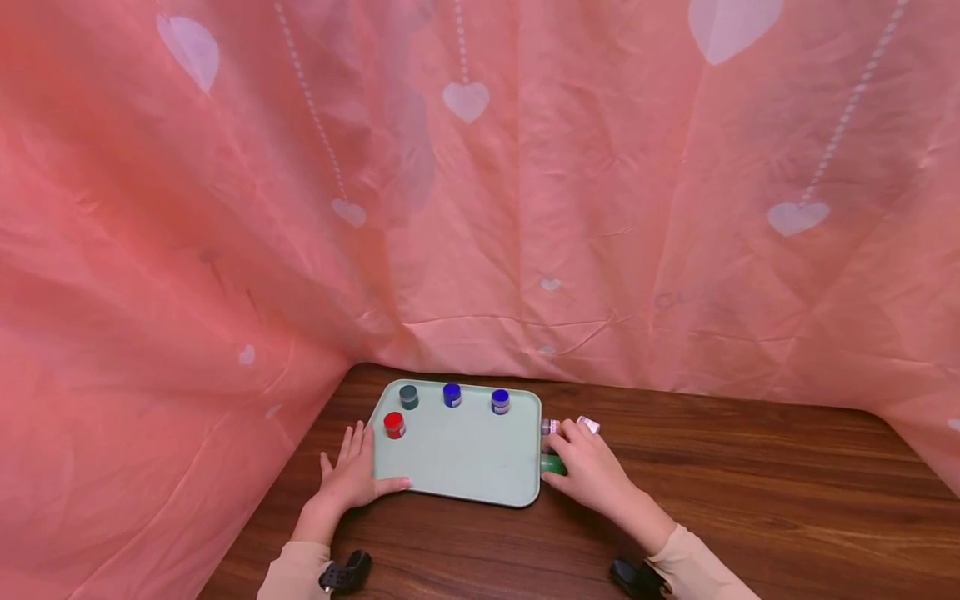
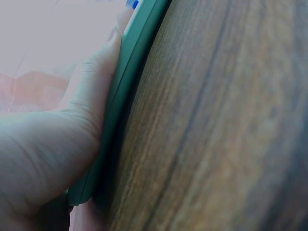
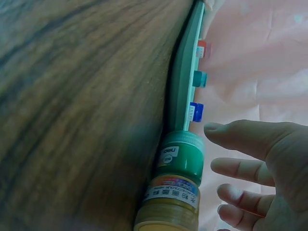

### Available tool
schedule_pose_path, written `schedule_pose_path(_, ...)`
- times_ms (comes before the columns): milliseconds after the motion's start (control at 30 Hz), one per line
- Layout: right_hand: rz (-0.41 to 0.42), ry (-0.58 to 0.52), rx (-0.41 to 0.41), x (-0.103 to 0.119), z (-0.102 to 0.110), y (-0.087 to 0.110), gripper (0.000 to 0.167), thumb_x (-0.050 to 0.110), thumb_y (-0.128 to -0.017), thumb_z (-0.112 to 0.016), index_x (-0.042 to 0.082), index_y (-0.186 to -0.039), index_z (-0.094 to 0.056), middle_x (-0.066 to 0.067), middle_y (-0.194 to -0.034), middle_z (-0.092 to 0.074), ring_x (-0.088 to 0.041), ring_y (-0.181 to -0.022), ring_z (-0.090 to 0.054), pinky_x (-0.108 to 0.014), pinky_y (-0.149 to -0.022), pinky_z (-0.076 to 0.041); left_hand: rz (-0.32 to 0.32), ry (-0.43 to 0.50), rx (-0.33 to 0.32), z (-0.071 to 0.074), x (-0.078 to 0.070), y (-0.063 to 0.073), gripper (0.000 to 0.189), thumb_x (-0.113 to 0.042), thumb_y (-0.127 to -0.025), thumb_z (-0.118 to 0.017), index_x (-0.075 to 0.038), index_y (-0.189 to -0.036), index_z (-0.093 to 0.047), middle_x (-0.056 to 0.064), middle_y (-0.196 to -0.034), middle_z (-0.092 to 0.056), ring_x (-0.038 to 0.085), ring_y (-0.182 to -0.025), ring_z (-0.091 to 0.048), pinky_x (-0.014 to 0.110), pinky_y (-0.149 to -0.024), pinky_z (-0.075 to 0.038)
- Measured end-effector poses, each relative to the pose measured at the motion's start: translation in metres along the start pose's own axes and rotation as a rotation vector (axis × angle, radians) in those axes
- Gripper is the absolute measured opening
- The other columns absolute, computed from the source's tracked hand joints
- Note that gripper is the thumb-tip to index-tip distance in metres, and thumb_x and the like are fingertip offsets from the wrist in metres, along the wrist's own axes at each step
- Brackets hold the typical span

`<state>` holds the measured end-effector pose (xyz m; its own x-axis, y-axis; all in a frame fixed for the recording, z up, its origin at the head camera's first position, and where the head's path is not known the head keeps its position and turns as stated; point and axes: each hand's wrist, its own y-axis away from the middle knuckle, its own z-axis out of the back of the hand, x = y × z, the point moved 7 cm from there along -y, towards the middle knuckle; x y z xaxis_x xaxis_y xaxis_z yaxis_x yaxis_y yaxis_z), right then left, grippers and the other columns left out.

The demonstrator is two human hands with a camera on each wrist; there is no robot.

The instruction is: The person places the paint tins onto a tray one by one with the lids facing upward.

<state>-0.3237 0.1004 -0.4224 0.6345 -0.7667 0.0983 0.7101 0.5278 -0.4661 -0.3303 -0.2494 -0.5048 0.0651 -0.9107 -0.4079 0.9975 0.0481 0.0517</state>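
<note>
A pale green tray lies on the wooden table. My left hand rests at its left end with straight, spread fingers; the thumb lies along the tray's edge in the left wrist view. Beyond the tray's right end, my right hand hovers by a green paint jar, thumb and fingers apart. In the right wrist view a gap shows between the fingertips and that jar. A yellowish paint jar with a printed label is beside the green one. The hand partly hides the jars there in the head view.
On the tray stand a red jar, a dark teal jar and two blue jars, one mid-back, one farther right. Another labelled jar lies past my right fingers. A pink curtain hangs behind the table.
</note>
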Motion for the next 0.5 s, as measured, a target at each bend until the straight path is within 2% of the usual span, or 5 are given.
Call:
schedule_pose_path(267,-0.029,0.014,0.054,-0.003,-0.0069,0.0011,0.034,0.031,-0.069,-0.088,0.014,-0.09,-0.067,-0.001,-0.086,-0.049,-0.016,-0.078,-0.044,-0.03,-0.065,-0.036,-0.003,-0.011,0.001,0.0013,-0.0022,0.0005,0.136,-0.079,-0.063,-0.069,0.005,-0.154,-0.012,0.027,-0.162,-0.006,0.045,-0.15,0.001,0.08,-0.104,0.001)
schedule_pose_path(500,-0.009,0.041,0.046,-0.0021,-0.0084,0.0021,0.035,0.031,-0.067,-0.089,0.014,-0.088,-0.066,-0.002,-0.086,-0.05,-0.018,-0.08,-0.046,-0.031,-0.065,-0.039,-0.003,-0.008,-0.002,0.0016,-0.0018,0.0014,0.135,-0.078,-0.064,-0.07,0.005,-0.154,-0.012,0.026,-0.162,-0.006,0.044,-0.15,0.001,0.08,-0.104,0.001)
